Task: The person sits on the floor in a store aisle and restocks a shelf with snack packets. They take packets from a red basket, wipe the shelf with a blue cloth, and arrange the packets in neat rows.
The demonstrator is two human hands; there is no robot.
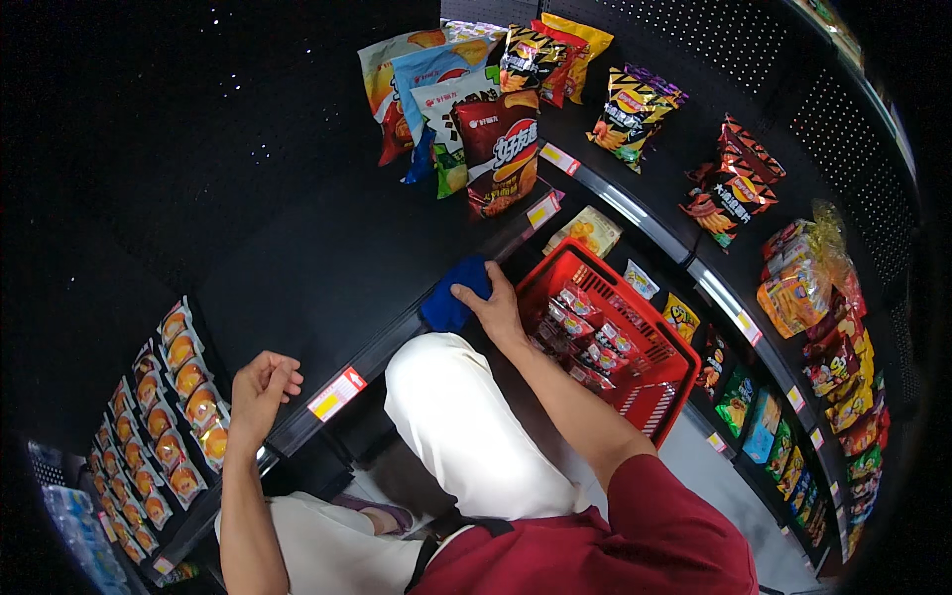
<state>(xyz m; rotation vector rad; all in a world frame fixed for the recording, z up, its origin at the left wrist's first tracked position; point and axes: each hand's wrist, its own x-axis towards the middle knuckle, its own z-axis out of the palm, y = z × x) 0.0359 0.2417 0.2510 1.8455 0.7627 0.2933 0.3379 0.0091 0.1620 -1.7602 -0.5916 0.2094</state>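
Note:
My right hand [494,303] presses a blue cloth [457,294] onto the front edge of a black shelf [320,275], its fingers and thumb spread over the cloth. Lower left, my left hand [262,388] hovers by the same shelf edge, near a price label [337,394]. Its fingers are loosely curled, and I see nothing in them. Right of the cloth stands a red plastic shopping basket [680,346] holding several small red-and-clear snack packs [595,342]. My bent knee in white trousers [454,416] is just below the cloth.
Upright chip bags [502,156] stand at the shelf's far end. Rows of packaged round cakes [156,424] fill its near left end. A side shelf [654,201] curves down the right with more chip bags [732,197] and a snack bundle [796,290]. A boxed snack [586,232] lies behind the basket.

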